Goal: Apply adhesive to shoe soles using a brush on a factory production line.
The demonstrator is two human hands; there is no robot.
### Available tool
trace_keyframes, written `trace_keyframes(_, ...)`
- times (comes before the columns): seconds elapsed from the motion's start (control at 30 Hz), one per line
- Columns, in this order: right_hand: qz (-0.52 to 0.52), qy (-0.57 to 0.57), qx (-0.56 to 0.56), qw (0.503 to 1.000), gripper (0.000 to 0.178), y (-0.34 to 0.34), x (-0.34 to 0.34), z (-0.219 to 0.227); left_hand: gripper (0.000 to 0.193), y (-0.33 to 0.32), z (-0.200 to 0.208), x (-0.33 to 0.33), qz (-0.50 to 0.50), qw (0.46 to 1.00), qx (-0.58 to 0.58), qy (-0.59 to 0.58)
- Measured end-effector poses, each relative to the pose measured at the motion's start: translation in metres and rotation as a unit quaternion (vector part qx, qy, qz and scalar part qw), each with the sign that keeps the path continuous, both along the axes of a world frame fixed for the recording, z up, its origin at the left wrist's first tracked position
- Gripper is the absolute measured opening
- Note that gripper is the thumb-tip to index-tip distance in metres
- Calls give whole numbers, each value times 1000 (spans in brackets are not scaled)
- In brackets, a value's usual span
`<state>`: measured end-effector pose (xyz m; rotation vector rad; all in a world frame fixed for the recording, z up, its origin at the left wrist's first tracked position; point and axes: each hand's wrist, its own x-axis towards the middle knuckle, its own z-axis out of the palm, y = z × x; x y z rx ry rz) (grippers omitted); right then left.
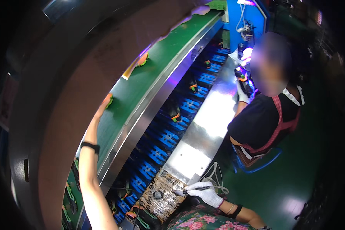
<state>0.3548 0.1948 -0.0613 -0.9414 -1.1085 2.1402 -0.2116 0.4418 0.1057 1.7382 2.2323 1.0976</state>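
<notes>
My bare left arm, with a black band at the wrist, stretches over the green conveyor belt [134, 92]. At its end my left hand [101, 108] closes on an orange and green shoe sole [110, 101]; its fingers show only in part. My right hand [206, 194], in a white glove, grips a brush [179, 193] by its dark handle. The bristles point left, at a worktop patch [165, 205] covered in brown tape and clear film. A small round dark cup [157, 195] stands on that patch. Near my lap lies a black shoe with orange and green trim [145, 217].
Black shoes with orange trim [175, 114] ride a lower line of blue holders [168, 138]. Another sole [143, 59] lies farther up the belt. A co-worker [260, 122] sits at right, gloved hands on a shoe under purple light. A pale hose [218, 180] loops behind my right hand.
</notes>
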Motion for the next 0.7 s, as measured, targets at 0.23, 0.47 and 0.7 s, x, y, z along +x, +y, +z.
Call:
trace_keyframes(0.23, 52, 53, 11, 997, 21, -3, -33, 17, 23, -215, 45, 45, 69, 980, -26, -185)
trace_keyframes(0.47, 45, 100, 32, 994, 21, -22, -59, 32, 17, -440, -8, 99, 132, 945, 175, -244)
trace_keyframes(0.7, 26, 74, 74, 994, 18, -43, -67, 98, 52, -464, -54, 221, 227, 895, 265, -280)
